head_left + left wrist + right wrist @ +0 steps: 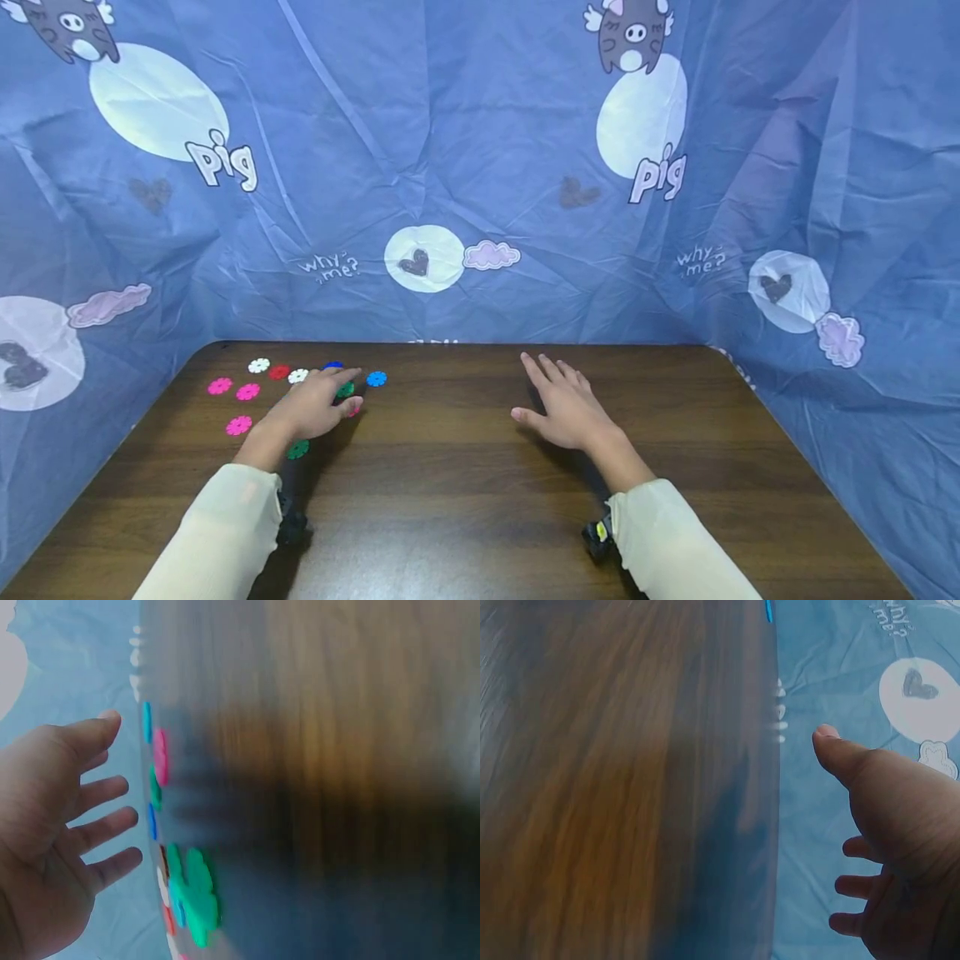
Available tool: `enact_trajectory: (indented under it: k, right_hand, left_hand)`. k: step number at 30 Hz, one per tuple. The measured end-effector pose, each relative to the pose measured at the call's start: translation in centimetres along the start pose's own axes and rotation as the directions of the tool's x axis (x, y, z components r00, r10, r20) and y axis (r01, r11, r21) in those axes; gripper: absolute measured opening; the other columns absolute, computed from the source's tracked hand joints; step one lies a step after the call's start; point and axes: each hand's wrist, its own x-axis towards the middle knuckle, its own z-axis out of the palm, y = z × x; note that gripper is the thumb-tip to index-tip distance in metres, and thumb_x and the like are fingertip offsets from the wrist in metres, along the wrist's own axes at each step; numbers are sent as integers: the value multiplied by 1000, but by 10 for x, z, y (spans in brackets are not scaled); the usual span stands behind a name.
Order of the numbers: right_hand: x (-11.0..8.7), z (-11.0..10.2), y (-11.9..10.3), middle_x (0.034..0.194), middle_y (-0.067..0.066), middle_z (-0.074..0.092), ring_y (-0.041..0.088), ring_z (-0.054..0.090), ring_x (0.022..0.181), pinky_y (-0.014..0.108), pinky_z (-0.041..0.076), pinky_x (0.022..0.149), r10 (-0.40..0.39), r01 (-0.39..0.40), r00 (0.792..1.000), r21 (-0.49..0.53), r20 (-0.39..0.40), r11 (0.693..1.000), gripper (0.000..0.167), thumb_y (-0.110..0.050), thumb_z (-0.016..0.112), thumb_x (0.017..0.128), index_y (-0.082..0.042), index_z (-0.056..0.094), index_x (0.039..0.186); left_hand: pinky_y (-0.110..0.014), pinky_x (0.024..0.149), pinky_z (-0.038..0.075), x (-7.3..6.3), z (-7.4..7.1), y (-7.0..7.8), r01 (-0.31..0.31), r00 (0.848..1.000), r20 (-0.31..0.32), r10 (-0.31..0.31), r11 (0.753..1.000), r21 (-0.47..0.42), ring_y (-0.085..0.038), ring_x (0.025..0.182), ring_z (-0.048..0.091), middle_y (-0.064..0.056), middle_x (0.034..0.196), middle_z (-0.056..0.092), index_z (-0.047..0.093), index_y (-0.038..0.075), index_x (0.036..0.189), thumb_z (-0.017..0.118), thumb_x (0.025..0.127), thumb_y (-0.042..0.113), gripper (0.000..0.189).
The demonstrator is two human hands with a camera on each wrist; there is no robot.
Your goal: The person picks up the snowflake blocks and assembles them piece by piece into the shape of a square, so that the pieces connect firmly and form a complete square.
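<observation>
My left hand point(311, 404) hovers over the left part of the table, fingers extended and thumb apart, holding nothing. Under and around it lie flower-shaped plastic discs: a green disc point(298, 450) below the wrist, another partly covered by the fingers, and a light blue disc point(377, 379) just beyond the fingertips. Pink discs point(238, 426), white discs point(258, 365) and a red disc point(279, 372) spread to its left. A dark blue disc point(333, 365) peeks out behind the fingers. Over the right half, my right hand point(566, 408) is spread above its shadow, with nothing in its grasp.
The brown wood-grain table point(450, 500) has rounded far corners. Right behind it hangs a blue printed cloth point(487, 125), which also runs along both sides. A small black device point(597, 537) is strapped at the right wrist, over a pale sleeve point(675, 542).
</observation>
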Motion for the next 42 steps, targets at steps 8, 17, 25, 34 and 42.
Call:
enact_trajectory:
  k: [8, 17, 25, 34, 42]
  right_hand:
    - [8, 0, -19, 166, 20, 25, 46, 27, 149, 67, 26, 116, -15, 13, 999, 35, 42, 999, 87, -54, 61, 99, -19, 16, 165]
    - [17, 6, -35, 164, 17, 31, 45, 33, 146, 66, 30, 115, -17, 15, 999, 43, 37, 999, 85, -55, 61, 99, -19, 20, 165]
    - [34, 13, -56, 160, 17, 39, 41, 38, 144, 63, 32, 114, -63, 60, 996, 44, 60, 997, 79, -55, 60, 100, -15, 31, 162]
    - [65, 30, -76, 154, 13, 49, 35, 46, 139, 56, 38, 113, -88, 83, 992, 56, 90, 995, 73, -50, 62, 100, -11, 40, 157]
    - [97, 50, -106, 148, 10, 55, 30, 49, 137, 46, 40, 114, -126, 115, 986, 102, 109, 988, 68, -47, 64, 100, -12, 45, 154]
  left_hand:
    - [-63, 105, 42, 8, -1, -21, -9, 1000, 16, 10, 997, -79, -52, 130, 50, -30, 136, 59, 56, -6, 139, 68, 98, 12, 46]
    - [-55, 91, 50, 18, -2, -30, -6, 1000, 12, 7, 999, -36, -39, 103, 61, -16, 100, 62, 63, -7, 131, 71, 96, 10, 40]
    - [-53, 89, 51, 23, -5, -28, 55, 997, 65, -51, 997, -55, -33, 97, 60, -15, 100, 58, 69, -3, 118, 71, 96, 9, 25]
    - [-55, 92, 51, 28, 2, -31, 92, 995, 39, -87, 983, -157, -39, 104, 61, -20, 106, 63, 63, -2, 111, 71, 95, 7, 20]
    - [-54, 88, 51, 25, 4, -37, 135, 991, 24, -132, 967, -215, -38, 100, 62, -21, 106, 65, 62, -2, 110, 73, 95, 9, 22]
